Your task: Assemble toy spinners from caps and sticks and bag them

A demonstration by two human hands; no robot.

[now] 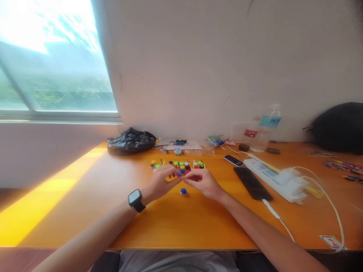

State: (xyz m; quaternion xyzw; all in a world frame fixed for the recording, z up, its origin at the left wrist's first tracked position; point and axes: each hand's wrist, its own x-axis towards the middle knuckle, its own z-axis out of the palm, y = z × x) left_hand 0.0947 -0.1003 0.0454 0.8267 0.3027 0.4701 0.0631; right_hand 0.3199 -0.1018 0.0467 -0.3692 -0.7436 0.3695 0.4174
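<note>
Both of my hands meet over the middle of the orange table (85,196). My left hand (162,182), with a black watch on its wrist, pinches a small blue piece together with my right hand (204,183); what exactly the piece is I cannot make out. A small blue and white cap-like piece (183,192) lies on the table just below my fingertips. Right behind my hands sits a row of several small coloured pieces (181,165), green, yellow, red and black.
A black plastic bag (131,141) lies at the back left. To the right lie a black phone (253,183) on a cable, a small remote-like device (233,160), a white power strip (276,178) and a water bottle (265,130). A dark bag (338,126) rests far right.
</note>
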